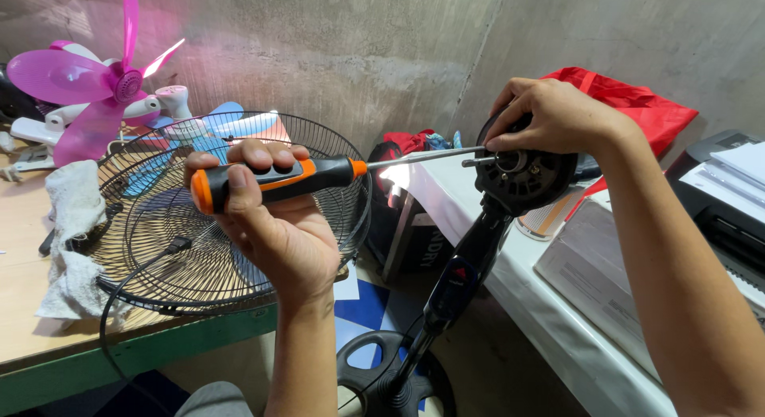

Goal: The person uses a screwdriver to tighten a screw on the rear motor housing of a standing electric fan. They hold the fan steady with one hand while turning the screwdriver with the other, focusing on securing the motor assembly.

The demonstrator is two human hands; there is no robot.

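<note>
L hand (271, 214) fully fisted round orange/black screwdriver (319, 175), tip at black fan motor housing (522, 178). R hand (550, 118) fingers curled, gripping housing's top. Wire fan guard (159, 226) on table behind.

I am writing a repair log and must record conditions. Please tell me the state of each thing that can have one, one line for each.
Left hand: closed around the screwdriver handle.
Right hand: gripping the top of the motor housing.
Screwdriver: held level, tip at the motor housing.
Motor housing: on its stand, guard and blades off, shaft bare.
Wire guard: detached, lying on the workbench.
Pink fan: blades uncovered, no guard.
Cloth: crumpled beside the guard.
</note>
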